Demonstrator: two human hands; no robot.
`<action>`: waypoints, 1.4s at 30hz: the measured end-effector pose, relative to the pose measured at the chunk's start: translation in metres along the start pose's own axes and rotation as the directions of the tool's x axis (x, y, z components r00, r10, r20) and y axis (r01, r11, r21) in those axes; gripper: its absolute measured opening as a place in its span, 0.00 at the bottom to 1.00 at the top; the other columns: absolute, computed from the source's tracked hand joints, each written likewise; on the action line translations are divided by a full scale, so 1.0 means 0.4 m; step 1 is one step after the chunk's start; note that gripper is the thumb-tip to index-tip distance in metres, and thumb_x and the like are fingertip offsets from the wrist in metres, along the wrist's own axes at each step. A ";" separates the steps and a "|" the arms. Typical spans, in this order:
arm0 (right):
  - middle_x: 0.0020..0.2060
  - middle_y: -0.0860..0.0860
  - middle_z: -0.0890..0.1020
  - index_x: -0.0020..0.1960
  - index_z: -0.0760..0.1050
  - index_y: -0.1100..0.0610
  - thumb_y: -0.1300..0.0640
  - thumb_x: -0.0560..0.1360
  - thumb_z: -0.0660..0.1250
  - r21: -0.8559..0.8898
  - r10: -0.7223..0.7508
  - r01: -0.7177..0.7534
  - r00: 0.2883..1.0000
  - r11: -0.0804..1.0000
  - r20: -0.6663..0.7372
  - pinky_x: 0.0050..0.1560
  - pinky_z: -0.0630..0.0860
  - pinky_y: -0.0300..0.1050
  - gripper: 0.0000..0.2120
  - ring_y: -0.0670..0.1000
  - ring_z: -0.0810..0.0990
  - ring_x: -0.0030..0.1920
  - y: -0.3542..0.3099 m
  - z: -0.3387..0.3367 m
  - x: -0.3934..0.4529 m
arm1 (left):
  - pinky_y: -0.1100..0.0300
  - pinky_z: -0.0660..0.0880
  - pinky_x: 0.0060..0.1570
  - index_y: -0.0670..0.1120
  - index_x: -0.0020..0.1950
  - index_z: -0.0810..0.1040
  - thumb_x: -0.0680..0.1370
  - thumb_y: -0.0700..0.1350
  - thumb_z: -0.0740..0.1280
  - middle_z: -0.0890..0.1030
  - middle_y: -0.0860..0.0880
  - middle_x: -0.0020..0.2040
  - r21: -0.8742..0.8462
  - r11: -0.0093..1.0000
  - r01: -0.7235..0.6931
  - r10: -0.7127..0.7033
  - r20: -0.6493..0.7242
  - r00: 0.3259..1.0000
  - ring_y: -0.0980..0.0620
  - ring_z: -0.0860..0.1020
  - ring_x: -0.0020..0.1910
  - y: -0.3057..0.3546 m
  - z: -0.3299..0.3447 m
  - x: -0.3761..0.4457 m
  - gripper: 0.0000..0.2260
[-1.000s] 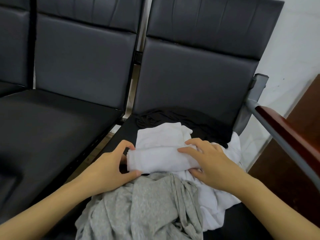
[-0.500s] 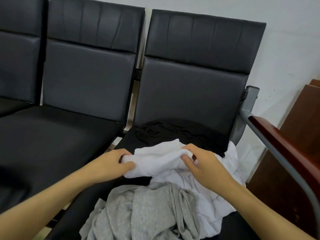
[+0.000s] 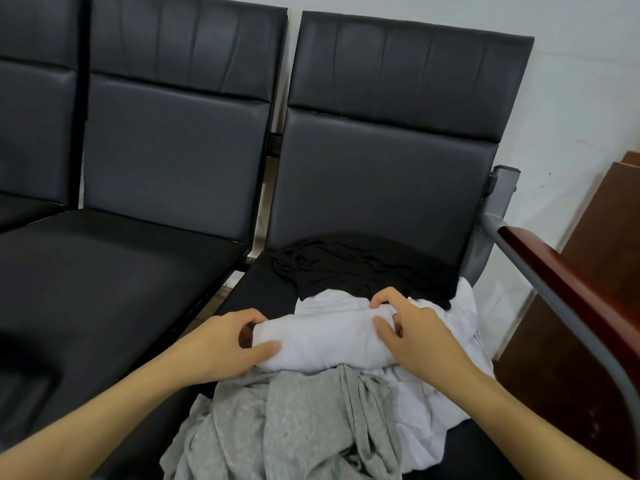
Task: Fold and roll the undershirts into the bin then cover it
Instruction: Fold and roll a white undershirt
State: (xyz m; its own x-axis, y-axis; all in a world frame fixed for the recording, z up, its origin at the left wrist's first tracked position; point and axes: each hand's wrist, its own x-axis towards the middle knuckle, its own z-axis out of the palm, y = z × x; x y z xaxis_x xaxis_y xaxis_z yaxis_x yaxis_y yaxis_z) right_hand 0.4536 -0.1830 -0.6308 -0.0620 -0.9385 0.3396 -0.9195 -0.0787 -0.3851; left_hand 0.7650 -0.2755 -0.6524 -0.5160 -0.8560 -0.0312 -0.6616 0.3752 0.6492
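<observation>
Nearest me, a crumpled grey undershirt (image 3: pixel 294 424) lies on the near edge of the right-hand seat (image 3: pixel 249 289), partly overlapping loose white fabric (image 3: pixel 433 410) to its right. Just beyond it, the white undershirt (image 3: pixel 322 337) sits as a thick roll lying left to right across the seat. My left hand (image 3: pixel 221 344) holds the roll's left end: thumb curled round its near side, fingers hooked over the top. My right hand (image 3: pixel 412 336) holds the right end, fingers bent over the far edge, thumb against the near face. So each grip is grasping the white roll. Farther back, a black undershirt (image 3: pixel 363 268) lies bunched against the backrest (image 3: pixel 381 188). A wooden armrest (image 3: pixel 568 282) runs along the right. No bin in view. A second dark seat (image 3: pixel 104 271) stands to the left.
</observation>
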 end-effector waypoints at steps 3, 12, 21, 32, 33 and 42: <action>0.23 0.48 0.71 0.58 0.71 0.42 0.50 0.83 0.64 -0.090 0.008 -0.014 0.998 0.996 -0.057 0.29 0.75 0.50 0.06 0.47 0.69 0.24 0.006 0.005 0.003 | 0.54 0.81 0.54 0.59 0.57 0.80 0.79 0.53 0.69 0.85 0.57 0.49 0.007 0.999 0.037 -0.037 -0.036 0.999 0.59 0.82 0.48 -0.007 -0.007 0.020 0.08; 0.67 0.46 0.74 0.71 0.73 0.47 0.41 0.81 0.62 -0.343 -0.391 0.374 0.920 0.862 0.022 0.63 0.72 0.47 0.22 0.49 0.72 0.66 -0.058 -0.020 0.006 | 0.58 0.69 0.67 0.59 0.75 0.68 0.76 0.65 0.61 0.67 0.62 0.65 0.280 0.913 -0.297 0.340 -0.120 0.933 0.57 0.64 0.65 0.054 0.014 -0.009 0.28; 0.76 0.50 0.68 0.82 0.57 0.51 0.39 0.81 0.57 -0.395 -0.212 0.352 0.910 0.849 0.356 0.74 0.64 0.51 0.33 0.55 0.71 0.72 -0.075 0.039 0.024 | 0.49 0.71 0.66 0.54 0.80 0.59 0.78 0.63 0.68 0.70 0.54 0.66 0.417 0.866 -0.277 0.250 0.118 0.961 0.51 0.68 0.63 0.047 0.058 0.084 0.35; 0.42 0.54 0.81 0.68 0.79 0.64 0.58 0.57 0.79 -0.707 -0.468 0.395 0.878 0.586 0.102 0.32 0.72 0.49 0.39 0.53 0.78 0.34 -0.101 0.080 0.074 | 0.50 0.76 0.53 0.51 0.69 0.69 0.74 0.49 0.67 0.74 0.53 0.58 0.548 0.763 -0.343 0.375 0.057 0.925 0.48 0.75 0.54 0.014 -0.011 0.106 0.23; 0.42 0.53 0.80 0.70 0.76 0.64 0.60 0.62 0.76 -0.708 -0.499 0.410 0.862 0.575 0.094 0.32 0.69 0.47 0.37 0.52 0.77 0.34 -0.105 0.077 0.077 | 0.50 0.76 0.53 0.51 0.70 0.69 0.75 0.49 0.68 0.73 0.53 0.58 0.550 0.752 -0.364 0.403 0.054 0.914 0.49 0.74 0.54 0.008 -0.028 0.101 0.24; 0.39 0.53 0.77 0.64 0.78 0.63 0.53 0.77 0.64 -0.478 -0.652 0.630 0.744 0.612 0.145 0.28 0.74 0.50 0.20 0.54 0.76 0.31 -0.330 0.058 0.082 | 0.50 0.78 0.48 0.58 0.65 0.69 0.75 0.60 0.67 0.73 0.59 0.55 0.597 0.749 -0.289 0.348 0.017 0.937 0.55 0.75 0.51 -0.062 -0.248 -0.103 0.20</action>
State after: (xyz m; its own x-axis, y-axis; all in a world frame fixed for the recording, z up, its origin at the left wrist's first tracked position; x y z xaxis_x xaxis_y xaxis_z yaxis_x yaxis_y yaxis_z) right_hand 0.5818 -0.2111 -0.5887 0.6101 -0.6955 0.3796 -0.7873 -0.4785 0.3888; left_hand 0.8569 -0.2848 -0.5918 -0.7230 -0.6660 0.1839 -0.6712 0.7401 0.0418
